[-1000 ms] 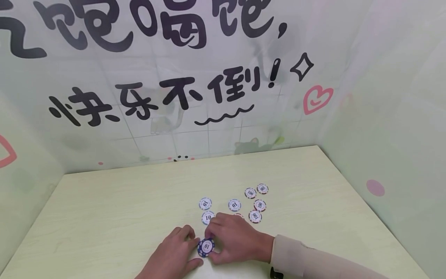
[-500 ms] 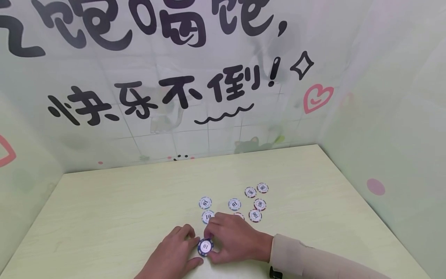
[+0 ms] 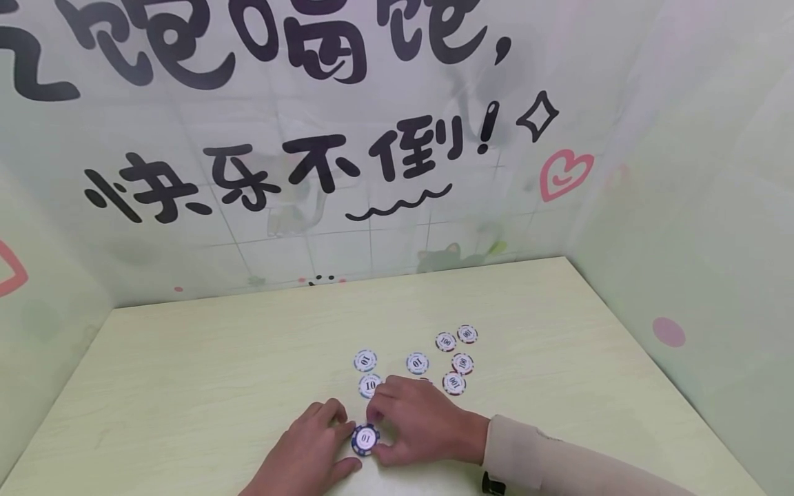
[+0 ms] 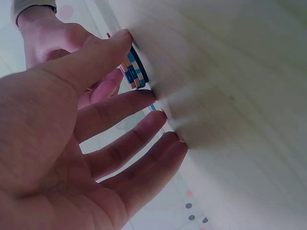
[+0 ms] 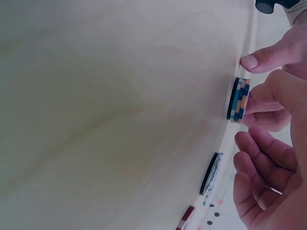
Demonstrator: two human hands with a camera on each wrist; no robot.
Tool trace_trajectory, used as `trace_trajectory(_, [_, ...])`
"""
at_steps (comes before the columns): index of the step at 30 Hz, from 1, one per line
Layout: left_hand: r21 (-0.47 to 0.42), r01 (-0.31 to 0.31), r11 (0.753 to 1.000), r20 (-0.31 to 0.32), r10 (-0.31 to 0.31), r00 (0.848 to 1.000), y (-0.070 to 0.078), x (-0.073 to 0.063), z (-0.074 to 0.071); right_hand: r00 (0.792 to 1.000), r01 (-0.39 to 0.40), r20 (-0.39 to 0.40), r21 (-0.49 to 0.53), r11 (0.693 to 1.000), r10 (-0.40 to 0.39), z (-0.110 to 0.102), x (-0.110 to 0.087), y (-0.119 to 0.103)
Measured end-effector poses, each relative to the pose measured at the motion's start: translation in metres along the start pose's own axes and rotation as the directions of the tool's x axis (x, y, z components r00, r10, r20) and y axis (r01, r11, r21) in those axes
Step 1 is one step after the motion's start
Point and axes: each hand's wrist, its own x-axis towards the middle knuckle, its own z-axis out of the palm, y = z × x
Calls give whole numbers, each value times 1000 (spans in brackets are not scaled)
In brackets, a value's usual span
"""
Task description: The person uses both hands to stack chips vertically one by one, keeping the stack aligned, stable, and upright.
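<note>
1. Blue-edged poker chip stack (image 3: 365, 439), "10" on top: flat on the desk (image 3: 217, 372), between your two hands. Round, so no long axis across the desk; chips pile straight up.
2. Your right hand (image 3: 428, 421): right of the stack, thumb and forefinger curled at its edge, looks like a pinch. Probably the closer hold.
3. Your left hand (image 3: 310, 444): left of the stack, fingers loose and spread, forefinger at its edge; can't tell if it presses.
4. Beyond the stack: light-blue-edged "10" chips (image 3: 365, 361).
5. Beyond and right of the stack: red-edged "100" chips (image 3: 454, 383), one more chip partly hidden.
</note>
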Motion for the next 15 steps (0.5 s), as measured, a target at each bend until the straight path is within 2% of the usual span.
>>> trace_trajectory(5, [7, -2, 1000, -1, 2, 1000, 0, 0, 0, 1000, -19, 0, 0, 1000, 19, -3, -4, 5])
trace_trajectory(15, [17, 9, 1000, 11, -10, 1000, 1, 1, -1, 998, -30, -54, -8, 1000, 29, -5, -14, 18])
